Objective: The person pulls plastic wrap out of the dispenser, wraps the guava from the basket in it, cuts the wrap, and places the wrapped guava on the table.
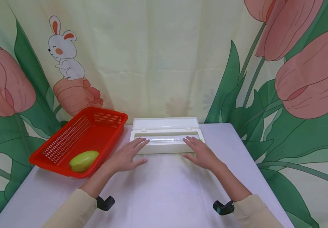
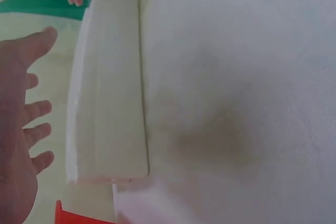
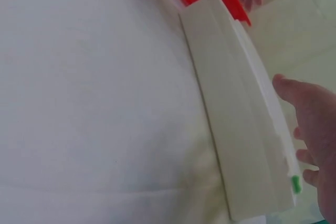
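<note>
A long white cling film dispenser box [image 1: 165, 148] stands at the back of the table, its lid [image 1: 165, 123] raised behind it. Inside, a shiny roll of clear film [image 1: 166, 139] lies lengthwise. My left hand [image 1: 126, 155] hovers at the box's left end with fingers spread and holds nothing. At the other end, my right hand [image 1: 202, 154] is likewise spread and holds nothing. Both wrist views show the box's plain front, with fingers near its upper edge. A small green part [image 3: 296, 184] shows by the right end; whether any fingertip touches the box I cannot tell.
To the left sits a red slotted plastic basket [image 1: 58, 169] holding one green-yellow oval fruit [image 1: 84, 161]. A white cloth covers the table [image 1: 166, 196]. Behind hangs a curtain [image 1: 169, 63] printed with tulips and a rabbit.
</note>
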Demonstrator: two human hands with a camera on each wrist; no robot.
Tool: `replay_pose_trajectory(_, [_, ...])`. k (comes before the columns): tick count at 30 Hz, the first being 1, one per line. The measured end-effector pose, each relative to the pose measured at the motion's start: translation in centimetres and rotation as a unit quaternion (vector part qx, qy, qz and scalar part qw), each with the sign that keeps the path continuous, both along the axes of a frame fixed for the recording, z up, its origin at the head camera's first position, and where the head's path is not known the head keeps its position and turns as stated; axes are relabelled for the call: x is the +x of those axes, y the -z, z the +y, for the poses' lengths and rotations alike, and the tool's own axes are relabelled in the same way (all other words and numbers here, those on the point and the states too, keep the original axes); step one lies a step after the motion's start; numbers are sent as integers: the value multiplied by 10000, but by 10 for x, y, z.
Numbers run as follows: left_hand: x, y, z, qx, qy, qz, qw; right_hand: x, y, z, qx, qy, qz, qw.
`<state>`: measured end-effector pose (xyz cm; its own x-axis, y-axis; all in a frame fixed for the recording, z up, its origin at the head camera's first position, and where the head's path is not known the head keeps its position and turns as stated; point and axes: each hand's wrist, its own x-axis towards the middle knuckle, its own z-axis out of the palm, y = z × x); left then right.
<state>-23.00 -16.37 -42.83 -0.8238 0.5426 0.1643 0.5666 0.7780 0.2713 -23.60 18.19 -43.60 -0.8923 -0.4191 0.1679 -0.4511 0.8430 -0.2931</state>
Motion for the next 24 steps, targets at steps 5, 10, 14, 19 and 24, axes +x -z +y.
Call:
replay_pose_trajectory(5, [-3,0,0,-1,-38,-154,9999,-3,0,1,-44,12,-108,9999])
replay_pose_trajectory(10, [-4,0,-2,79,-146,-377,9992,-5,0,2,-125,-60,-155,9998])
replay_pose_trajectory(14, [-6,0,-3,106,-188,-380,9990,-7,1,2,-134,-2,-204,9997])
replay_pose_trajectory(19, [-10,2,-2,125,-203,-390,9990,-10,2,0,-197,90,-190,9996])
replay_pose_trajectory(24, [-13,4,-1,113,-291,-491,9983,-14,5,-1,-273,153,-9,9995])
